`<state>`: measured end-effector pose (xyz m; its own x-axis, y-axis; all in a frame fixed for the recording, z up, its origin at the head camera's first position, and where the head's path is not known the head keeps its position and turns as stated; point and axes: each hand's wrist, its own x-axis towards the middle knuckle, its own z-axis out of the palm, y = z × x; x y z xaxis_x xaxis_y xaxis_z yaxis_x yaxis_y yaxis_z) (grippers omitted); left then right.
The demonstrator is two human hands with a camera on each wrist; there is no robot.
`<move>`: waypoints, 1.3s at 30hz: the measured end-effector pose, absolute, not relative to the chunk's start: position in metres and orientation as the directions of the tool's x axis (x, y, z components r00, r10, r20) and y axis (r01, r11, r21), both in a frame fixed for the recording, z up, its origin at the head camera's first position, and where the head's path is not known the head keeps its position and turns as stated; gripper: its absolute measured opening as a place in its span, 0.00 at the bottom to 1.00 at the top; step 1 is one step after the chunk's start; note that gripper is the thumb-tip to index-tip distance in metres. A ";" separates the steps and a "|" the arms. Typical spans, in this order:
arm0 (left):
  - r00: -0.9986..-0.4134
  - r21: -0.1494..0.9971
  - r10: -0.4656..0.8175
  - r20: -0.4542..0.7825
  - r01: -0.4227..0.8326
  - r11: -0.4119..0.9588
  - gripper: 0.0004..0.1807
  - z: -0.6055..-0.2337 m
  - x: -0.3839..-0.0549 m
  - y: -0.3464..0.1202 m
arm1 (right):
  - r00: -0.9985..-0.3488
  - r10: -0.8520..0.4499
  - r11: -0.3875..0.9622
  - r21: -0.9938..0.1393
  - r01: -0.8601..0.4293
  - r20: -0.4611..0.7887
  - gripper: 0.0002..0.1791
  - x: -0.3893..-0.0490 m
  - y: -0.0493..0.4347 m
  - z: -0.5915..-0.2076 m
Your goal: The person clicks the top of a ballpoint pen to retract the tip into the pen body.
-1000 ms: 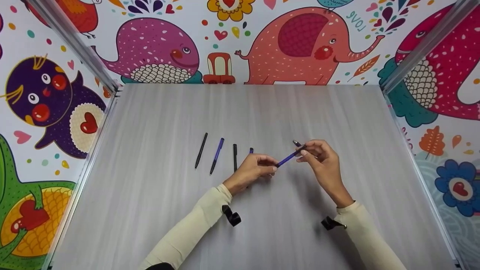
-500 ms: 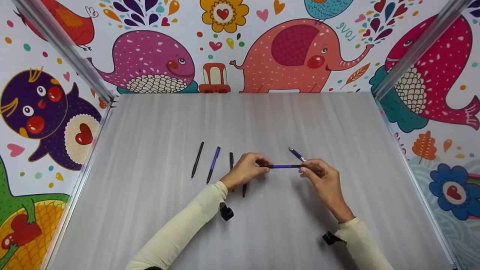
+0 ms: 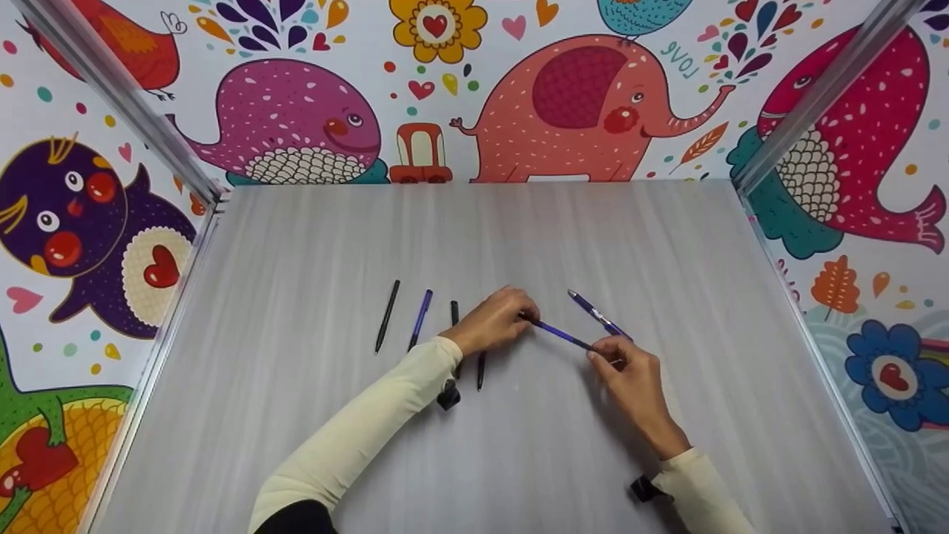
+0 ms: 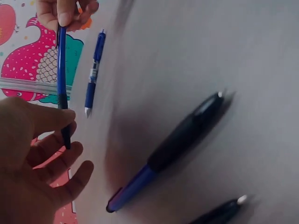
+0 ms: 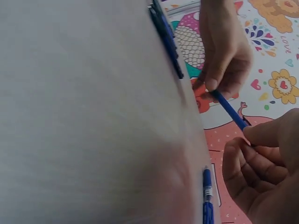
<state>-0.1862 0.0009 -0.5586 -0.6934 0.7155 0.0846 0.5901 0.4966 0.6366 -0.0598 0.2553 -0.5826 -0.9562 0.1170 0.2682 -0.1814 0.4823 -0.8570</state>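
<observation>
Both hands hold one blue pen with a dark grip (image 3: 562, 334), slanting above the table. My left hand (image 3: 495, 320) pinches its dark grip end between thumb and finger, as the left wrist view shows, with the other fingers (image 4: 80, 173) spread. At the clip end, my right hand (image 3: 630, 378) pinches the pen with thumb and fingertips. Just beyond the right hand lies a dark blue pen with a silvery tip (image 3: 597, 313). Under and beside the left hand lie a black pen (image 3: 454, 315) and a blue, dark-gripped pen (image 3: 481, 371), both partly hidden.
Further left on the grey table (image 3: 296, 259) lie another black pen (image 3: 387, 317) and another blue pen (image 3: 420, 319), roughly side by side. Printed cartoon panels (image 3: 556, 111) and metal posts (image 3: 823, 96) bound the table at the back and sides.
The held pen swung from sloping up to the right, through level, to sloping down to the right. The right hand moved down and uncovered more of the dark blue pen beyond it.
</observation>
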 end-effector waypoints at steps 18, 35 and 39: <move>-0.591 0.523 0.797 0.124 0.722 0.453 0.07 -0.572 -0.214 0.010 | -0.970 0.100 0.643 -0.758 -0.108 0.223 0.08 -0.054 0.252 -0.599; -0.548 0.602 0.836 -0.033 0.656 0.454 0.08 -0.579 -0.251 0.021 | -0.970 0.122 0.647 -0.757 -0.084 0.212 0.08 -0.053 0.254 -0.609; -0.544 0.609 0.838 -0.047 0.649 0.456 0.08 -0.580 -0.256 0.022 | -0.966 0.139 0.644 -0.761 -0.078 0.217 0.08 -0.051 0.254 -0.611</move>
<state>-0.2558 0.0223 -0.5800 -0.5440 0.8378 -0.0468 0.6495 0.4557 0.6087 -0.0513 0.2535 -0.6112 -0.9662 0.1391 0.2171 -0.0781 0.6445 -0.7606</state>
